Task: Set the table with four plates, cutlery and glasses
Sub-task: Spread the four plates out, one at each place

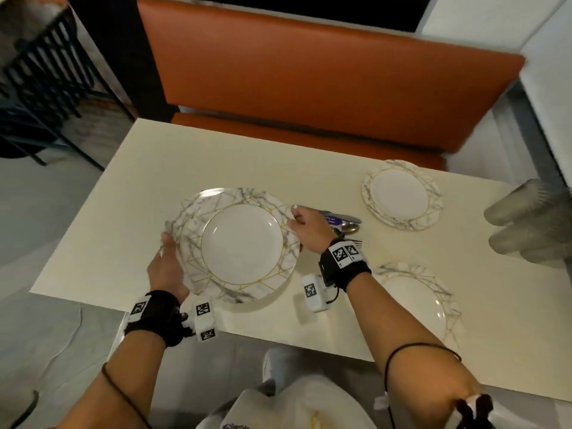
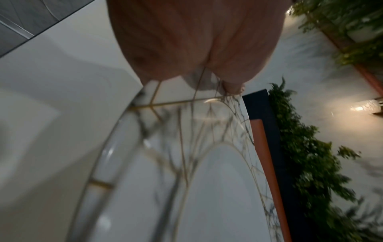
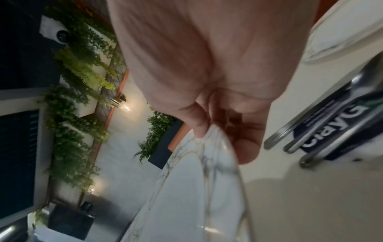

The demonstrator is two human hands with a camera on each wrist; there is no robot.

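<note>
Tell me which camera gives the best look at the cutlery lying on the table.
The right wrist view: the cutlery lies close up, its metal handles side by side on a dark printed wrapper. The head view shows the cutlery small and partly hidden behind the right hand. The left wrist view shows none of it.

Big plate (image 1: 241, 243): white centre, grey marble rim w/ gold lines; left-centre of table, gripped at both rims, looks stacked on a second one. Plate (image 1: 401, 191) far right, same pattern, flat. Plate (image 1: 418, 295) near right, partly hidden by forearm. Cutlery (image 1: 343, 222) bundled in printed wrapper, betw. big plate & far plate. Glasses (image 1: 532, 218) clear, blurred, right edge.
</note>
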